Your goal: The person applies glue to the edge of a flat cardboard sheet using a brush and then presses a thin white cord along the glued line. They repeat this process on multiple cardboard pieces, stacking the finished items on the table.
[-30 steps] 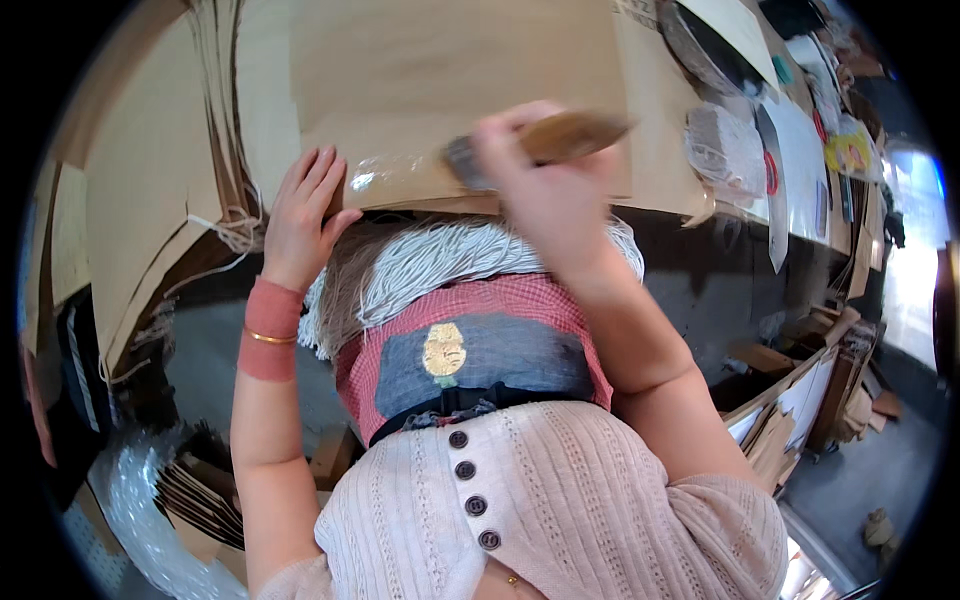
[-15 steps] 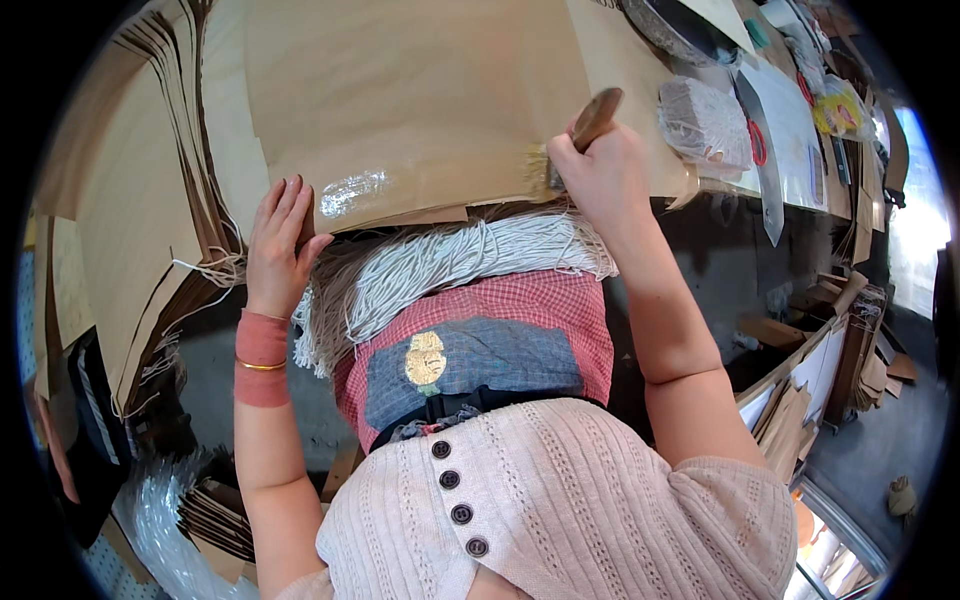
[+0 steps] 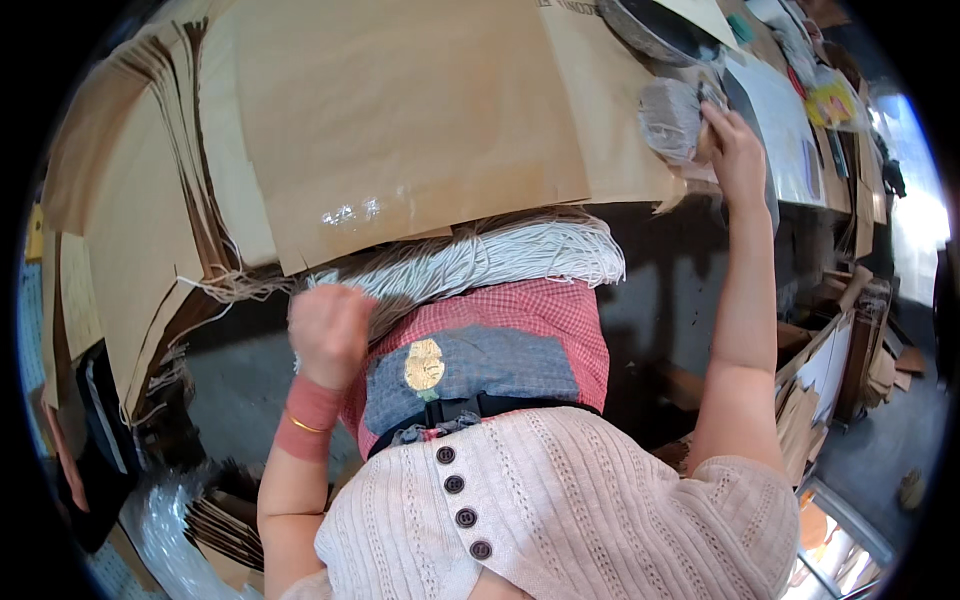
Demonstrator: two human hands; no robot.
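White cords [image 3: 520,252] lie across the lap [image 3: 540,320] beside brown paper [image 3: 410,120], apparently for easy reach, the left hand's [image 3: 330,328] fingers curled, the right hand's [image 3: 738,160] by a plastic-wrapped block [image 3: 667,115], both grips' contents unclear.

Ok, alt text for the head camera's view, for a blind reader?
A person's right hand is at a plastic-wrapped bundle right of a partly shiny brown paper sheet; the curled left hand is at the left end of white cords along the sheet's near edge.

flat brown sheet [image 3: 410,115], partly glossy, white cords [image 3: 520,252] alongside, plastic-wrapped block [image 3: 667,115] at right
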